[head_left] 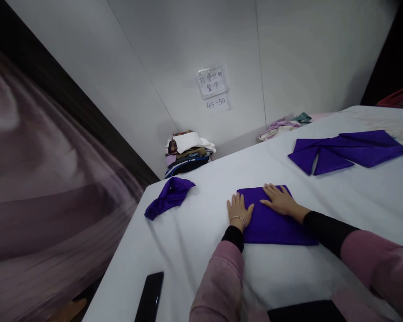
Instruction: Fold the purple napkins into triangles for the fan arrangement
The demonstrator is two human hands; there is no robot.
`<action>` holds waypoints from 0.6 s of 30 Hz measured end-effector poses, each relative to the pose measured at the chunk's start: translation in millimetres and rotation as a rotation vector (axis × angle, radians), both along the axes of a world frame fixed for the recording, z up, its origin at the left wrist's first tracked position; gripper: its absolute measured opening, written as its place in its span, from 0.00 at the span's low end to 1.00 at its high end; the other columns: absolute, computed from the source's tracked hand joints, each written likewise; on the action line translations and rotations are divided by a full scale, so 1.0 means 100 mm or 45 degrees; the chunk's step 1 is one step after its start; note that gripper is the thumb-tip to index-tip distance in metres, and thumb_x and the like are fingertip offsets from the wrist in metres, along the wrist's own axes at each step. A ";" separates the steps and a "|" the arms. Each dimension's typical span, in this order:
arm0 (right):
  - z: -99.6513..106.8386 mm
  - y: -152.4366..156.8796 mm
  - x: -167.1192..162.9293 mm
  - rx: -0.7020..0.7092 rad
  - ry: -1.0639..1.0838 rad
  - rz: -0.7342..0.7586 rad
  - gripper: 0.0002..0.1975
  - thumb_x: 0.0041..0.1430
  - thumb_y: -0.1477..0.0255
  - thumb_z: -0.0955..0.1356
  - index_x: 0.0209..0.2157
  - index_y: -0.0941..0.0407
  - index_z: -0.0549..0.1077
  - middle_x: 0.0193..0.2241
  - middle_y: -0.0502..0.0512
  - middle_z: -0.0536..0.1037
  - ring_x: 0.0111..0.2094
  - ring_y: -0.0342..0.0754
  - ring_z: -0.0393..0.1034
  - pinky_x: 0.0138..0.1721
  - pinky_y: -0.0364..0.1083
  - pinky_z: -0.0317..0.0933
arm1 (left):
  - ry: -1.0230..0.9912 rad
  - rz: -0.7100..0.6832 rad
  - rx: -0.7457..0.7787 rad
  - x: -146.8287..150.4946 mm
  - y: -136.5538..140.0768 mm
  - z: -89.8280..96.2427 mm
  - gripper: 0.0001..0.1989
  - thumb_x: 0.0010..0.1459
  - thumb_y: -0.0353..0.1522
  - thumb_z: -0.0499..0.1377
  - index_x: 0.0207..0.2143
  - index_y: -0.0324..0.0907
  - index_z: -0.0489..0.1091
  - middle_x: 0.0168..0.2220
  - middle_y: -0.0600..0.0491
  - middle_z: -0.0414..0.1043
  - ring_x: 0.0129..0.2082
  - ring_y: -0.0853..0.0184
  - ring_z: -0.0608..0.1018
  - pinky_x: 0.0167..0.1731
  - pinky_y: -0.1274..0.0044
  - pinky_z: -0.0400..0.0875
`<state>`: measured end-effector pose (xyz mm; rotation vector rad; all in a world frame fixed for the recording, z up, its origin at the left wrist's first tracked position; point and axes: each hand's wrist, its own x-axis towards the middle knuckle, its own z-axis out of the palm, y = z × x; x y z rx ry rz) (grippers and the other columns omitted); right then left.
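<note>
A purple cloth napkin (272,223), folded into a flat four-sided shape, lies on the white-covered table (195,250) in front of me. My left hand (239,211) presses on its left edge, fingers spread, a thin bracelet at the wrist. Across its upper right part rests my right hand (279,200), flat with the fingers apart. Neither hand grips anything. Part of the napkin's right side is hidden under my right hand and forearm.
To the left lies a crumpled purple cloth (169,197); at the right, a folded purple cloth with pointed ends (349,150). A black phone (150,297) is near the left table edge. Stacked clothes (188,154) stand beyond the far edge, below a paper sign (213,82) on the wall.
</note>
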<state>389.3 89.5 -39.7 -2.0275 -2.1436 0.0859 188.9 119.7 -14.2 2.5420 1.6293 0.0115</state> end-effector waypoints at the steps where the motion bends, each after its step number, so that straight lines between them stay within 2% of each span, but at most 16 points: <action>1: -0.03 -0.02 0.09 0.011 0.003 -0.029 0.40 0.59 0.46 0.48 0.63 0.58 0.53 0.63 0.63 0.53 0.64 0.59 0.42 0.59 0.63 0.38 | -0.002 0.001 0.002 0.00 0.00 -0.01 0.38 0.59 0.53 0.32 0.64 0.43 0.46 0.67 0.52 0.41 0.66 0.58 0.43 0.63 0.59 0.39; 4: -0.07 -0.06 0.21 0.022 0.003 -0.063 0.41 0.59 0.46 0.48 0.64 0.59 0.52 0.63 0.63 0.53 0.64 0.60 0.42 0.59 0.63 0.37 | -0.002 0.001 -0.007 -0.03 0.00 -0.01 0.37 0.59 0.53 0.32 0.65 0.43 0.46 0.67 0.52 0.41 0.66 0.58 0.43 0.63 0.59 0.38; 9: -0.04 -0.08 0.16 0.029 -0.004 -0.060 0.41 0.59 0.46 0.48 0.63 0.60 0.54 0.63 0.63 0.53 0.64 0.59 0.42 0.59 0.62 0.38 | 0.044 -0.002 -0.115 0.04 0.03 0.11 0.40 0.58 0.55 0.33 0.65 0.40 0.44 0.67 0.49 0.38 0.66 0.54 0.43 0.61 0.56 0.40; 13: -0.04 -0.08 0.15 0.045 -0.021 -0.060 0.40 0.60 0.48 0.48 0.62 0.62 0.55 0.63 0.64 0.54 0.64 0.59 0.42 0.59 0.61 0.37 | 0.031 -0.163 0.003 0.27 0.08 0.18 0.41 0.58 0.55 0.32 0.65 0.40 0.43 0.67 0.49 0.37 0.66 0.54 0.40 0.61 0.55 0.37; 15: -0.05 -0.08 0.16 0.050 -0.021 -0.060 0.39 0.60 0.49 0.48 0.62 0.62 0.55 0.63 0.65 0.54 0.64 0.59 0.42 0.59 0.61 0.37 | 0.012 -0.245 0.016 0.37 0.13 0.17 0.41 0.58 0.55 0.31 0.65 0.39 0.44 0.67 0.49 0.38 0.66 0.57 0.40 0.62 0.58 0.36; 18: -0.06 -0.07 0.16 0.059 -0.005 -0.058 0.40 0.59 0.48 0.48 0.62 0.61 0.54 0.63 0.64 0.54 0.64 0.59 0.42 0.59 0.62 0.37 | 0.003 -0.195 -0.050 0.40 0.22 0.10 0.41 0.58 0.55 0.31 0.65 0.38 0.45 0.67 0.49 0.39 0.66 0.58 0.42 0.63 0.59 0.36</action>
